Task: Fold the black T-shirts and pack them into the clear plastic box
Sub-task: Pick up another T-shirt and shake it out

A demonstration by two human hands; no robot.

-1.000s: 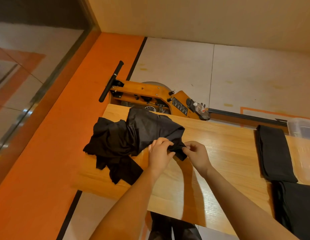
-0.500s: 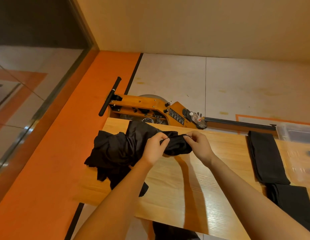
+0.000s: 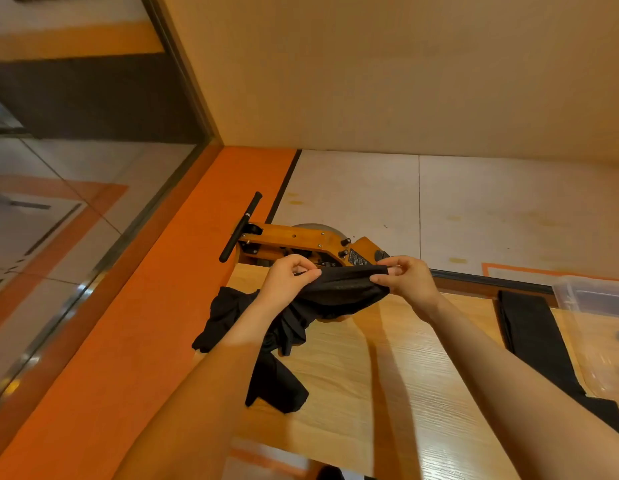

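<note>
A crumpled black T-shirt (image 3: 339, 292) is lifted off the left part of the wooden table (image 3: 353, 386), its lower part trailing onto the table top. My left hand (image 3: 287, 282) pinches its upper edge on the left. My right hand (image 3: 405, 278) pinches the same edge on the right, so the edge is stretched between them. A folded black T-shirt (image 3: 529, 323) lies flat at the right. The clear plastic box (image 3: 592, 292) stands at the far right, cut off by the frame.
An orange wooden rowing machine (image 3: 301, 240) with a black handle bar stands on the floor just behind the table. Left of the table runs an orange floor strip (image 3: 155, 306) along a glass wall. More black cloth (image 3: 602, 414) lies near the table's right front.
Both hands have risen and moved apart, lifting the T-shirt's edge off the table and stretching it. The camera has tilted up, showing more wall.
</note>
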